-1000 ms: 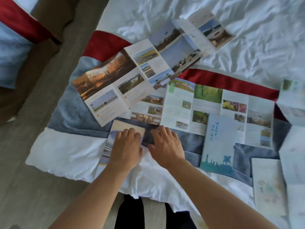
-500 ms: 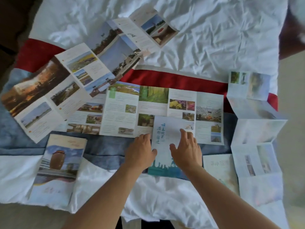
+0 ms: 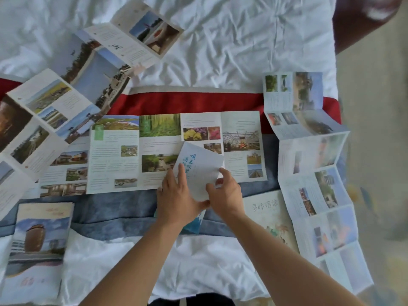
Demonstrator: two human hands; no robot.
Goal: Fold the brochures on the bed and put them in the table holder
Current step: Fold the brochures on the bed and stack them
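Centrally, a folded blue-lettered brochure [image 3: 199, 171] is held tilted above the open garden brochure [image 3: 174, 151]: the left hand [image 3: 176, 200] is laid on it with thumb curled under its near edge, the right hand [image 3: 225, 193] pinches its right edge. Bare blue runner [image 3: 114, 206] lies leftward.

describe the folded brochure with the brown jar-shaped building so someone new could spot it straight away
Start at the bed and go to its near left corner. There, left of both hands, lies the folded brochure, closed and flat. Unlike the opened leaflets around it, it shows one cover: a brown jar-shaped building under blue sky.
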